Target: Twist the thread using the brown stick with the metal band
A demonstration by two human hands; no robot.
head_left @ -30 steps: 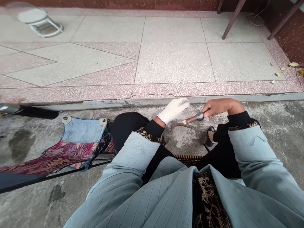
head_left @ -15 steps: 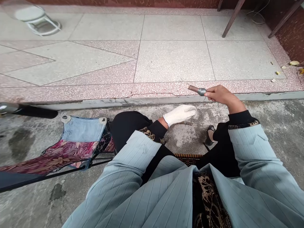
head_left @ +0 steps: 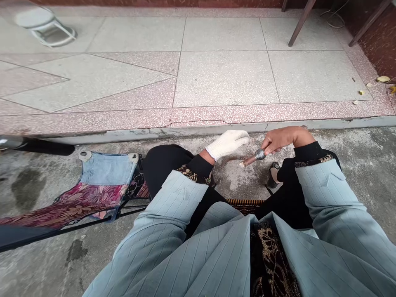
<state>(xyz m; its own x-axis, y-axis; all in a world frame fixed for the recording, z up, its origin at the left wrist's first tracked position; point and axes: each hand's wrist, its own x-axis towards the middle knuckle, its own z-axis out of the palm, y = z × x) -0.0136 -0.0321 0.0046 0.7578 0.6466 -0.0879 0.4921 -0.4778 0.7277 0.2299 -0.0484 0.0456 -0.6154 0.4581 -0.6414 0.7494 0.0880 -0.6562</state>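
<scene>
Wooden handle (head_left: 249,160) in bare right hand (head_left: 280,139), white-gloved left hand (head_left: 227,145) close by

Right fingers (head_left: 268,142) curled tight around the wooden handle, right next to a shiny metal band (head_left: 260,154). Handle slanting down to the left, its pale end low over the ground. Left fingers under the glove straight and close together, holding nothing, pointing at the right hand. Below the glove, a curved dark metal blade (head_left: 232,158) on the rough concrete ground (head_left: 241,181), its end just beside the pale end of the handle; touching or not, too small to tell. All of this close below the edge of the pink speckled step (head_left: 198,127), between a black trouser knee (head_left: 165,165) and a black shoe (head_left: 272,176). Pale blue striped sleeves (head_left: 176,206) coming up from the bottom edge. Off to the left, a folding chair with jeans cloth (head_left: 108,169) on the ground. Near the step's far right corner, a few dry yellow leaves (head_left: 383,78).
</scene>
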